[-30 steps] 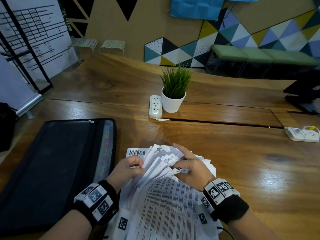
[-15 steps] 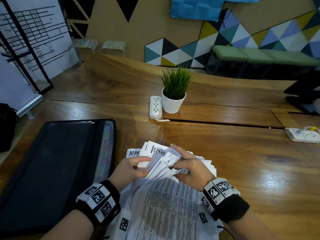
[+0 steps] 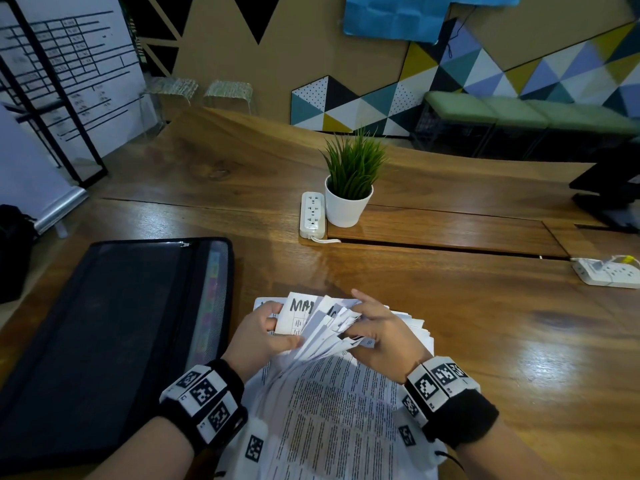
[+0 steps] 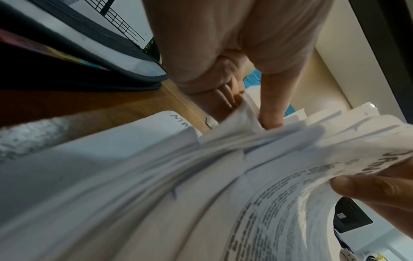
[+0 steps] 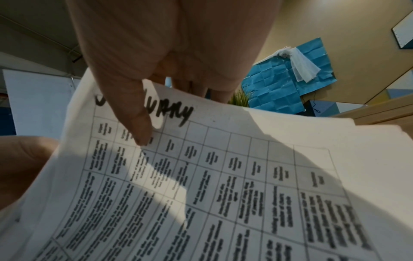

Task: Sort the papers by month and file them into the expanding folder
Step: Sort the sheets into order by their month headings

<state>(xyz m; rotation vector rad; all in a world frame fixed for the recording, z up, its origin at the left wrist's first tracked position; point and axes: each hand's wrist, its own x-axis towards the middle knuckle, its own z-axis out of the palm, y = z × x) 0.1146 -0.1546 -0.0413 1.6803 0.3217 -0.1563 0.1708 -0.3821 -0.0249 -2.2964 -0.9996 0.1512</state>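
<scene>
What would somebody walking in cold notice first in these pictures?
Most likely the thick stack of papers at the near edge of the wooden table, with the left hand and right hand fanning its top corners; one sheet shows handwritten letters "MA". To the left lies the black expanding folder, flat, coloured tabs along its right side. Farther back, mid-table, a small green plant in a white pot stands beside a white power strip.

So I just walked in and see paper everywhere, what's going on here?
A person is leafing through a fanned stack of papers on the wooden table, reading month headings. The left hand pinches sheets at the far-left corner; the right hand grips the top sheets. The black expanding folder lies at the left, nothing visibly filed yet.
</scene>
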